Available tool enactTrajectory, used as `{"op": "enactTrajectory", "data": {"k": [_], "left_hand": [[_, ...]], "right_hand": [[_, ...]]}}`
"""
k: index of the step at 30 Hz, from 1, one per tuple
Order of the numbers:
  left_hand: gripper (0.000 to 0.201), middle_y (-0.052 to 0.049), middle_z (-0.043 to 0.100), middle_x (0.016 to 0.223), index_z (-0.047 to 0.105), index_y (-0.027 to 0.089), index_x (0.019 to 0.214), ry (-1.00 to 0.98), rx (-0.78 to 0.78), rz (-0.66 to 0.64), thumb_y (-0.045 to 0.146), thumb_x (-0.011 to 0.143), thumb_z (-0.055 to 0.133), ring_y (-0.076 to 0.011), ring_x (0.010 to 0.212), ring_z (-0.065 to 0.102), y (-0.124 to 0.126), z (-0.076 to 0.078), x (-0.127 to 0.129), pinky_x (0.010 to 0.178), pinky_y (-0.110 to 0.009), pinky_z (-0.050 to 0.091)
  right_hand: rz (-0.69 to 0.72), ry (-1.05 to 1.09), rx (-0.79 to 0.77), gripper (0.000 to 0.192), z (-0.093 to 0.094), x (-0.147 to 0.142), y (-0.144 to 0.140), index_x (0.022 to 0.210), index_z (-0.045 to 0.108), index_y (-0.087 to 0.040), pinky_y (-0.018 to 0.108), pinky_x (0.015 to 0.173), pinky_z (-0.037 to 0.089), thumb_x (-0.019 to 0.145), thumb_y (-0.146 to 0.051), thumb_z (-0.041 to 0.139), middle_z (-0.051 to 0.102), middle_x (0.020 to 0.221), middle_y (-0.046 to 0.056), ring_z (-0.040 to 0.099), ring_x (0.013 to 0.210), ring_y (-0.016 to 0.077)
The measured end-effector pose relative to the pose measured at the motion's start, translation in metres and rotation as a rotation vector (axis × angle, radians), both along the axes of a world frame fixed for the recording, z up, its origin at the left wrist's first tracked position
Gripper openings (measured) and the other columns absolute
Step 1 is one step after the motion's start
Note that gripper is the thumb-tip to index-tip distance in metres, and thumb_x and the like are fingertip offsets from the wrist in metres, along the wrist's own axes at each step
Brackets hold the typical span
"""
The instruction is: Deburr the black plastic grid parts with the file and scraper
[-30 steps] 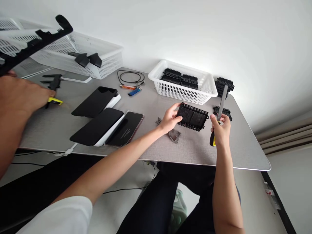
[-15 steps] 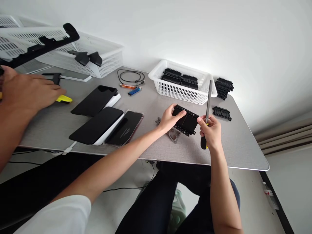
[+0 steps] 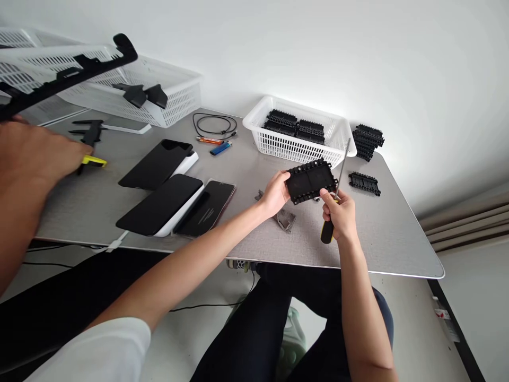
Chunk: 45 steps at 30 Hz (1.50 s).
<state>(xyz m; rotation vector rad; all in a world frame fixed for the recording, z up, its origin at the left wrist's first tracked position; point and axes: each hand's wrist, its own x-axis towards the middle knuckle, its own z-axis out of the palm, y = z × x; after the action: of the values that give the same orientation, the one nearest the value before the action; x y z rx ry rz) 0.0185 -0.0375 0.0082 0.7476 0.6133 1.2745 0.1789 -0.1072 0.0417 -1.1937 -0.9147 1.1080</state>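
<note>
My left hand [image 3: 277, 193] grips a black plastic part [image 3: 310, 182] by its left end. The part is a rectangular tray-like piece with toothed long edges, held tilted above the table. My right hand [image 3: 341, 212] is closed around the black-and-yellow handle of a file [image 3: 342, 167], whose narrow grey blade points up past the part's right end. The right thumb rests on the part's lower right corner. Below the part lies a small heap of dark scraps [image 3: 284, 219], partly hidden by my left hand.
A white basket [image 3: 294, 154] holds several similar parts; a stack [image 3: 368, 142] and a single part [image 3: 365, 183] lie to its right. Phones [image 3: 204, 208], lighters [image 3: 220, 148] and a cable [image 3: 214, 123] are left. A co-worker's hand [image 3: 35, 154] is beside a long black piece [image 3: 67, 79].
The black part has been raised and turned, its broad face now towards me. The file has turned with its narrow edge showing. At left, the co-worker's long black piece has shifted right.
</note>
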Motion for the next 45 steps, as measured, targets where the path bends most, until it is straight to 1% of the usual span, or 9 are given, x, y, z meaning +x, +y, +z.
{"op": "enactTrajectory", "data": {"k": [5,10,16,20,24,30,35,40,45], "left_hand": [[0.037,0.002,0.065,0.078,0.053,0.021,0.101,0.132,0.135,-0.174,0.023,0.067,0.068,-0.0151,0.065,0.062,-0.007,0.009,-0.006,0.059,-0.029,0.054],[0.051,-0.005,0.071,0.084,0.059,0.018,0.117,0.368,0.294,-0.224,0.043,0.075,0.073,-0.0226,0.078,0.068,-0.013,0.011,-0.004,0.070,-0.036,0.056],[0.046,-0.010,0.070,0.102,0.060,0.016,0.106,0.477,0.348,-0.064,0.041,0.071,0.077,-0.0269,0.095,0.068,-0.012,0.006,-0.001,0.083,-0.042,0.056],[0.043,-0.008,0.068,0.100,0.056,0.018,0.105,0.523,0.378,0.123,0.034,0.071,0.077,-0.0262,0.098,0.066,-0.004,-0.003,-0.002,0.089,-0.045,0.054],[0.042,-0.007,0.066,0.100,0.055,0.020,0.104,0.594,0.465,0.256,0.032,0.071,0.078,-0.0268,0.101,0.065,0.001,-0.010,-0.003,0.090,-0.045,0.053],[0.034,-0.005,0.066,0.094,0.055,0.020,0.102,0.668,0.583,0.256,0.032,0.075,0.073,-0.0225,0.090,0.065,-0.002,-0.008,-0.003,0.081,-0.038,0.055],[0.033,-0.005,0.067,0.097,0.055,0.020,0.103,0.646,0.572,0.264,0.029,0.075,0.071,-0.0219,0.090,0.066,-0.007,-0.003,-0.002,0.081,-0.036,0.054],[0.038,-0.007,0.065,0.098,0.055,0.020,0.106,0.646,0.484,0.287,0.033,0.075,0.072,-0.0238,0.094,0.064,-0.006,-0.002,-0.004,0.085,-0.039,0.053],[0.035,-0.005,0.065,0.094,0.056,0.020,0.102,0.650,0.504,0.270,0.032,0.073,0.072,-0.0228,0.090,0.064,-0.008,0.000,-0.003,0.082,-0.036,0.053]], "right_hand": [[-0.131,0.005,0.060,0.045,0.002,0.006,0.002,0.080,0.053,-0.020,0.018,0.035,0.026,0.061,-0.046,0.084,0.040,0.058,-0.010,0.031,0.042,0.0030],[-0.135,-0.150,0.075,0.046,0.001,0.013,0.000,0.094,0.062,-0.016,0.020,0.036,0.028,0.066,-0.049,0.079,0.045,0.059,-0.008,0.032,0.042,0.0042],[-0.056,-0.437,0.105,0.045,0.001,0.009,-0.004,0.091,0.069,-0.015,0.023,0.041,0.029,0.076,-0.056,0.069,0.049,0.058,-0.004,0.036,0.045,0.0071],[-0.110,-0.495,0.132,0.051,0.007,0.005,-0.009,0.088,0.067,-0.016,0.023,0.042,0.028,0.087,-0.064,0.051,0.059,0.068,0.001,0.038,0.045,0.0075],[-0.098,-0.558,0.124,0.055,0.013,0.000,-0.015,0.082,0.063,-0.017,0.023,0.044,0.029,0.091,-0.066,0.041,0.056,0.062,0.000,0.039,0.046,0.0092],[0.006,-0.803,0.121,0.046,0.011,-0.018,-0.021,0.073,0.060,-0.018,0.024,0.052,0.029,0.095,-0.055,0.043,0.055,0.058,0.000,0.042,0.052,0.0115],[-0.098,-0.966,0.107,0.040,0.007,-0.023,-0.020,0.073,0.059,-0.020,0.026,0.055,0.027,0.097,-0.048,0.044,0.057,0.060,0.000,0.038,0.051,0.0121],[-0.235,-0.974,0.104,0.041,0.009,-0.016,-0.019,0.076,0.061,-0.020,0.026,0.053,0.027,0.098,-0.049,0.042,0.057,0.060,0.002,0.041,0.051,0.0139],[-0.133,-0.956,0.127,0.042,0.007,-0.024,-0.022,0.074,0.059,-0.021,0.026,0.052,0.026,0.097,-0.051,0.040,0.052,0.055,0.000,0.037,0.048,0.0132]]}}
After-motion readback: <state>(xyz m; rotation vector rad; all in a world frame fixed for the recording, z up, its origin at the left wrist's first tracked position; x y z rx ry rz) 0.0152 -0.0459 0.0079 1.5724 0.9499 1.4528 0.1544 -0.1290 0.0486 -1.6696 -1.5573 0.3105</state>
